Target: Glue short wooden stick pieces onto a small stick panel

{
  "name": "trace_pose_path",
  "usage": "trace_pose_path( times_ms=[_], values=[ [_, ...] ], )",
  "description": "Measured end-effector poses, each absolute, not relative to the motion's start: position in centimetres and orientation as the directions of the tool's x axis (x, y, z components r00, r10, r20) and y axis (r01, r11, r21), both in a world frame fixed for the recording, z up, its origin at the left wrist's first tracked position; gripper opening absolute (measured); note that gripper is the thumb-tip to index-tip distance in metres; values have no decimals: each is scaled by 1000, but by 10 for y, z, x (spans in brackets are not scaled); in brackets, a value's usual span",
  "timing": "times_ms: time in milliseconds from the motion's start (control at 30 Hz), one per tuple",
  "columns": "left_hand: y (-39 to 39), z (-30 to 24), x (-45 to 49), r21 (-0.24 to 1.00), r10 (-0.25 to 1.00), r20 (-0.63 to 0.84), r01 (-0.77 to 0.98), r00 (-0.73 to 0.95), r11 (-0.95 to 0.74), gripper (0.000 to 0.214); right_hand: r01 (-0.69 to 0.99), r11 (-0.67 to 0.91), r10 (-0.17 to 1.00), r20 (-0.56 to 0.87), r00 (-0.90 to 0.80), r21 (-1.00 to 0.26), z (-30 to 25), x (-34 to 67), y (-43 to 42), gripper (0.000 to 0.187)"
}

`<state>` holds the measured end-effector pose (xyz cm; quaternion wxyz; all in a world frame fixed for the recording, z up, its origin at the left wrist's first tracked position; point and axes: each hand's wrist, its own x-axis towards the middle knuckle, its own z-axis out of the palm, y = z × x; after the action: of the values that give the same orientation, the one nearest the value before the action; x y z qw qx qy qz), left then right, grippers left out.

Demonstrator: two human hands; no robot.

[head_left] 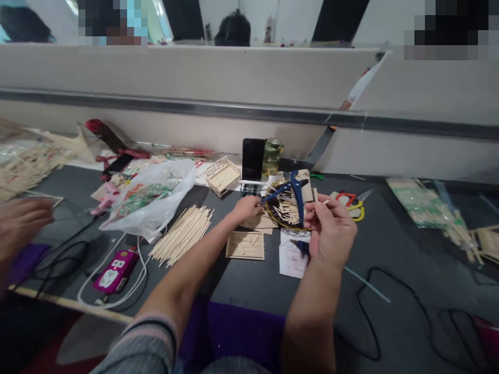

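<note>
My right hand (330,228) is closed round blue-handled cutters (297,191), whose handles stick up and left of the fingers; a thin wooden stick tip shows at the fingertips. My left hand (248,208) reaches forward to a heap of short wooden sticks (287,212) inside a yellow wire ring, fingers curled as if pinching; what it holds is hidden. A small slatted wooden panel (245,245) lies under my left forearm.
A bundle of long sticks (183,232), a plastic bag (152,196), a pink power strip (116,270) with white cable, a propped phone (252,159), a jar, a wooden frame (222,175), black cables at right. Another person's blurred hand (21,223) at left.
</note>
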<state>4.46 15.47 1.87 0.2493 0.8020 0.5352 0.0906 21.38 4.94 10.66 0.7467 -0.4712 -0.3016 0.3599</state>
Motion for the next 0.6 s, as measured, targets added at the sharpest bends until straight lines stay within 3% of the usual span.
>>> trace_pose_path(
  times_ms=[467,600],
  values=[
    [164,12,78,723,886,-147,660,439,-206,16,-135,276,801,150,580,-952,109,205,47,20],
    [166,5,87,708,878,-129,662,461,-244,20,-104,285,798,176,577,-953,106,204,48,20]
  ],
)
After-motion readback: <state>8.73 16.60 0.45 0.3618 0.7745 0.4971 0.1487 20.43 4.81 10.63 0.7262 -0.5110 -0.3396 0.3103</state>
